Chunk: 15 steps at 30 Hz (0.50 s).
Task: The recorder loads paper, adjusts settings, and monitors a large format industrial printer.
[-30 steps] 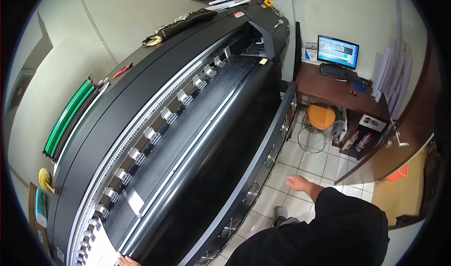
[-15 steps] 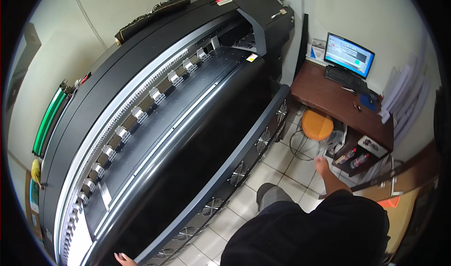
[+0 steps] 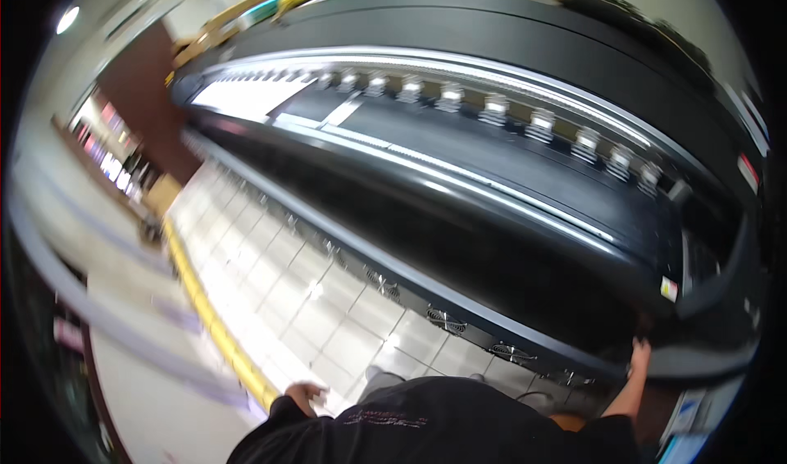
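A long black large-format printer (image 3: 459, 148) stretches across the view in front of me, with a row of metal pinch rollers (image 3: 494, 110) over its flat bed. White sheet material (image 3: 250, 97) lies at the bed's far left end. My right hand (image 3: 639, 357) is up by the printer's right end, close to the grey front rail (image 3: 459, 300); motion blur hides whether it touches and how its fingers lie. My left hand (image 3: 307, 396) hangs low at my side, near a long yellow strip, with its blurred fingers loosely apart and nothing visible in them.
White floor tiles (image 3: 328, 325) run along the printer's front. Several round fan grilles (image 3: 447, 320) sit below the rail. The yellow strip (image 3: 217, 316) borders the floor at left. Part of an orange stool (image 3: 567, 421) shows behind my right side. A brown panel (image 3: 147, 95) stands at the far left.
My view has swung left, so the desk and monitor are mostly out of sight. My left hand is now away from the front rail, while my right hand is near the printer's right end.
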Tool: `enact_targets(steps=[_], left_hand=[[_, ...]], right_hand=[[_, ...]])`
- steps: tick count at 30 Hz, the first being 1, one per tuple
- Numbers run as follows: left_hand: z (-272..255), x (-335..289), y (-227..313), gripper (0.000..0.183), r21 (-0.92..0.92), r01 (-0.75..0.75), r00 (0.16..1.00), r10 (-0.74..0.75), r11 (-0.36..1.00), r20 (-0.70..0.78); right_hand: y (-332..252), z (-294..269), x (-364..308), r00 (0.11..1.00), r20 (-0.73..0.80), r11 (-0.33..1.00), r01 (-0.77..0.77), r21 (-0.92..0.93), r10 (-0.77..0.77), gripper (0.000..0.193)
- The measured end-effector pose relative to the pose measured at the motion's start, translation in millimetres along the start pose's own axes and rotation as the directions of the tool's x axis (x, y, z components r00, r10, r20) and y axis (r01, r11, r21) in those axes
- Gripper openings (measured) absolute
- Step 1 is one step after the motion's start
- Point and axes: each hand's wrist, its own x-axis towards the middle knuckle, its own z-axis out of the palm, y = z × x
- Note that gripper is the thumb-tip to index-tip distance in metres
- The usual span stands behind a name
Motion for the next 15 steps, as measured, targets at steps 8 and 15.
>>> enact_targets(steps=[8,15], left_hand=[[29,79,35,0.057,0.119,0.090,0.771,0.007,0.989,-0.636],[62,74,-20,0.057,0.128,0.247,0.746,-0.104,0.960,-0.658]], right_hand=[[-36,-18,-7,0.999,-0.032,0.999,0.030,0.041,-0.029,0.040],[-76,-94,10,0.948,-0.318,0.984,0.077,0.159,-0.023,0.036]])
